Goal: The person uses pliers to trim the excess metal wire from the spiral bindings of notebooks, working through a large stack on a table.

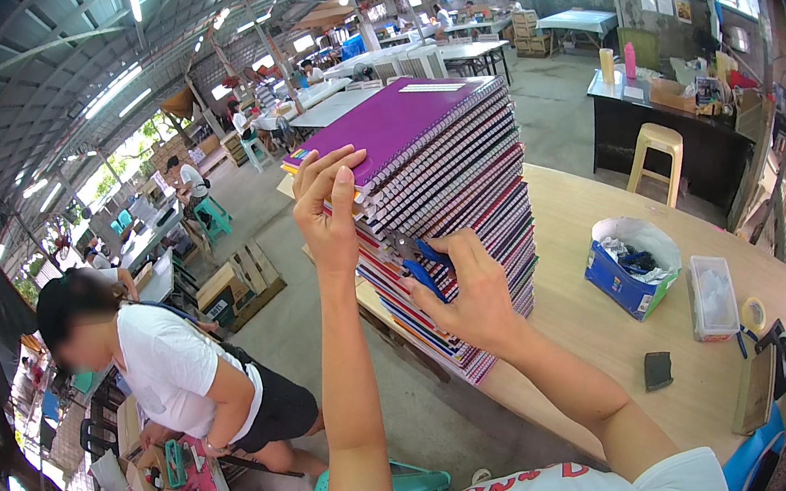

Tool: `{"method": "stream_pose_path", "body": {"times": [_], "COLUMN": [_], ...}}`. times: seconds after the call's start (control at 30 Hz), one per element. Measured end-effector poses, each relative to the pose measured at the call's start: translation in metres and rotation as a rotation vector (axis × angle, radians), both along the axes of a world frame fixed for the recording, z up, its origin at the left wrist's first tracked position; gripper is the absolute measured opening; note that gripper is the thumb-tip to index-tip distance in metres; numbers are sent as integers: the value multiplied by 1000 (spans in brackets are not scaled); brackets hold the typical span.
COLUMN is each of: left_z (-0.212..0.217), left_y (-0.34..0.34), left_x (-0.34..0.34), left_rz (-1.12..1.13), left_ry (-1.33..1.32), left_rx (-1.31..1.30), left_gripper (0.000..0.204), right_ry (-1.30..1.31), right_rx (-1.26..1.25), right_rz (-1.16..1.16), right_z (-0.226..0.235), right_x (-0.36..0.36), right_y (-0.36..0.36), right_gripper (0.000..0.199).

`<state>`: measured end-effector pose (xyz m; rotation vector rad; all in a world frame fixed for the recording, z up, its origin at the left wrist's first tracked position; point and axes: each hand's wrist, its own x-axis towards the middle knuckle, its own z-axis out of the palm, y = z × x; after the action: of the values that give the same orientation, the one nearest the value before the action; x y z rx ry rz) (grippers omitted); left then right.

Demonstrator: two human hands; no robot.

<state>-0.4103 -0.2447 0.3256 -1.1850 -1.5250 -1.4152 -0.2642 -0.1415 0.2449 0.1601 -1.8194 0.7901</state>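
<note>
A tall stack of spiral notebooks (463, 178) stands on the table, its coiled edges facing me and a purple notebook (388, 128) on top. My left hand (329, 199) grips the near left corner at the top of the stack, its fingers bent over the purple cover. Held in my right hand (471, 285) is a pair of cutting pliers (426, 279) with blue handles. The metal jaws point up and left and lie close against the coil ends, a little below my left hand. Whether the jaws bite a wire is too small to tell.
On the pale wooden table (584, 359) are a cut-open blue and white container (633, 265) with scraps, a clear plastic box (713, 297), a dark small piece (658, 370) and tape (753, 312). A teal stool (408, 484) is below. A co-worker (181, 360) stands at left.
</note>
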Motion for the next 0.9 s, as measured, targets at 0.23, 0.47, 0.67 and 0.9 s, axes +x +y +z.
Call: {"method": "stream_pose_path", "body": {"times": [0.23,0.47,0.67,0.9], "left_z": [0,-3,-1,0], "left_y": [-2,-3,1,0], "left_x": [-1,-3,0,-2], "left_rz": [19,12,9,0], "left_ry": [2,-21,-19,-10], "left_rx": [5,-2,-1,8], "left_gripper": [25,25,24,25], "right_ry": [-107,-270,-35,-585], "right_rx": [-94,-381,-31,-1093], "right_rz": [138,380,14,1255], "right_z": [4,5,0,-2], "right_x": [0,4,8,-3], "right_y": [0,6,-1,24], "right_gripper": [37,40,39,22]}}
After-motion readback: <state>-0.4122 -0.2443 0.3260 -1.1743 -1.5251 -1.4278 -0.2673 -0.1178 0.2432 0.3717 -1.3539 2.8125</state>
